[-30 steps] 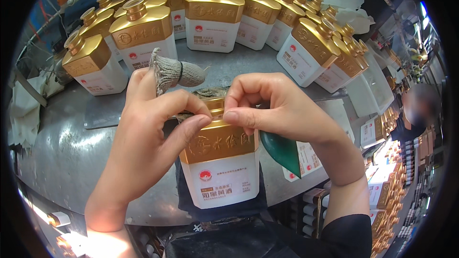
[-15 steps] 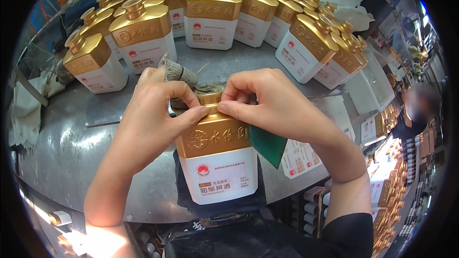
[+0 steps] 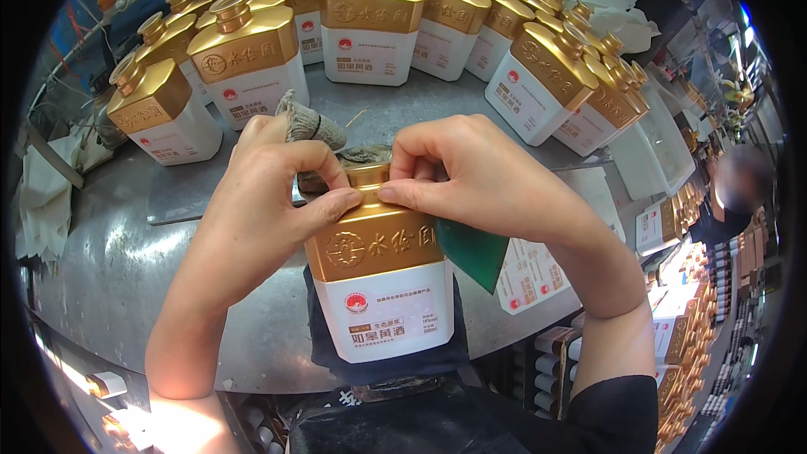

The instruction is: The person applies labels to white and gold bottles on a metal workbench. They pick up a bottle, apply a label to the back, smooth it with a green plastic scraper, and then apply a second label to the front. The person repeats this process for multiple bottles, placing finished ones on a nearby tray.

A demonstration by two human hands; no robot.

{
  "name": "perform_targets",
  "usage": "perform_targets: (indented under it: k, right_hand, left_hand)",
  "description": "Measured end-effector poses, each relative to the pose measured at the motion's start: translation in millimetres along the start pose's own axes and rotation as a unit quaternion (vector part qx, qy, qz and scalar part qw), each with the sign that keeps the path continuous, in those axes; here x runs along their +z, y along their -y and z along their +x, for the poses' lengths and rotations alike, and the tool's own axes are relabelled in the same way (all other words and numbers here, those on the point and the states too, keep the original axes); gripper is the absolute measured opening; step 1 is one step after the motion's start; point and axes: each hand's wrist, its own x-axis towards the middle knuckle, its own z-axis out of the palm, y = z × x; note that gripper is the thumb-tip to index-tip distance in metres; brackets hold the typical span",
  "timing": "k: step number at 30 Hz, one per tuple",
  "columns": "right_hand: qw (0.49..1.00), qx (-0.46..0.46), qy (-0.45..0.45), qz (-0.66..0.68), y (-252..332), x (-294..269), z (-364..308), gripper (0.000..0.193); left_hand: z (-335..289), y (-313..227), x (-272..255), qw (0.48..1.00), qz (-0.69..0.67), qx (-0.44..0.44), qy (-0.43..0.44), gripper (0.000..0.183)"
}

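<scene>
A white bottle (image 3: 388,311) with a gold shoulder and neck leans toward me over a dark cloth at the table's near edge. My left hand (image 3: 290,181) grips the left side of its neck between thumb and bent fingers. On the neck's other side my right hand (image 3: 450,164) grips too, thumb to the front, fingers curled. A green flexible piece like a scraper (image 3: 473,254) sticks out below the right hand; how it is held is hidden. Behind the left hand lies a grey knitted cloth or glove (image 3: 315,128), partly covered.
Similar gold-and-white bottles (image 3: 370,42) stand in an arc along the table's far side. A printed label sheet (image 3: 534,273) lies right of the bottle, near a translucent bin (image 3: 651,155). Another person (image 3: 740,193) and many more bottles (image 3: 685,353) are farther right.
Both hands keep their hold on the neck. The bottle and hands have shifted very slightly, and the green piece's tip has moved a little to the right.
</scene>
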Motion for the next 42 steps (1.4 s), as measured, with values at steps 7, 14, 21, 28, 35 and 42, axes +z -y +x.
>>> perform_targets:
  k: [7, 14, 21, 28, 35, 42]
  right_hand:
    - [0.999, -0.028, 0.004, -0.032, -1, -23, 2, 0.023]
    - [0.993, -0.062, 0.091, -0.044, 0, -17, 18, 0.025]
    - [0.991, -0.065, 0.113, -0.011, -6, -18, 24, 0.023]
    - [0.986, -0.051, 0.151, 0.043, -8, -23, 26, 0.023]
    - [0.991, -0.069, 0.113, -0.021, -4, -16, 27, 0.024]
    - [0.991, -0.055, 0.120, 0.005, -7, -15, 28, 0.023]
  left_hand:
    - [7, 23, -5, 0.998, -0.063, 0.023, 0.006, 0.029]
    - [16, 29, 4, 0.987, -0.143, 0.035, 0.068, 0.043]
    - [23, 37, 8, 0.983, -0.148, 0.074, 0.077, 0.032]
    - [29, 44, 5, 0.973, -0.188, 0.077, 0.106, 0.030]
    - [30, 46, 10, 0.969, -0.204, 0.087, 0.105, 0.031]
    - [30, 48, 13, 0.969, -0.214, 0.071, 0.104, 0.036]
